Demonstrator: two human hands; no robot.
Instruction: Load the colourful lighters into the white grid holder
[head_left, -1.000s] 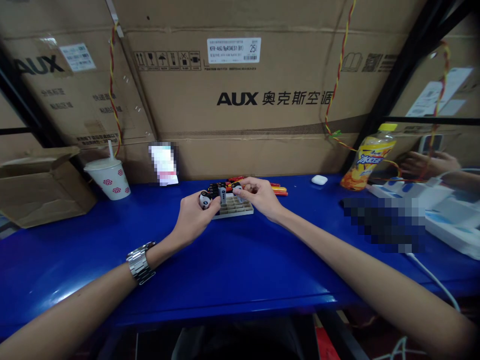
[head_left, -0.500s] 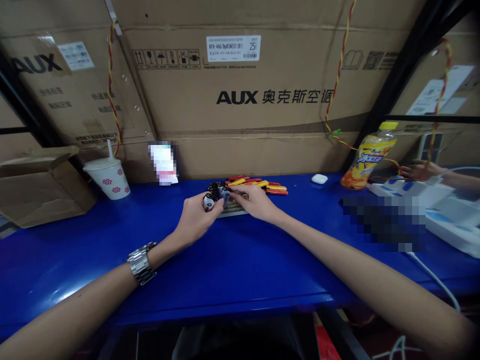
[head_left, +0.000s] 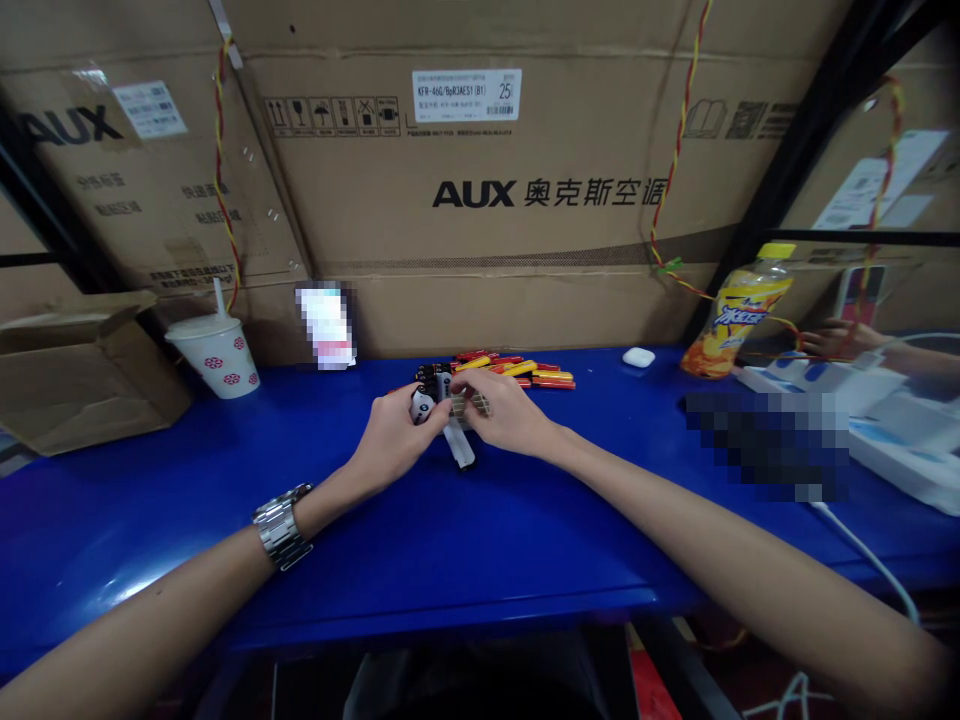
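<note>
Fingers of the left hand were curled closed around a black-and-white battery, holding it just above a beige plastic grid tray, mostly hidden beneath both hands. A dark cluster of batteries stood just beyond those fingers. A long white battery slanted toward the near side, its far end tucked beneath the fingers of the right hand, and its near end stuck out past the tray; whether those fingers were gripping it, I could not tell. Farther along the blue table, a loose pile of red-and-yellow batteries lay beyond the right fingers, well back from the table's near edge. Left of the hands stood a paper cup with a straw; to the right were a white earbud case and a yellow drink bottle.
</note>
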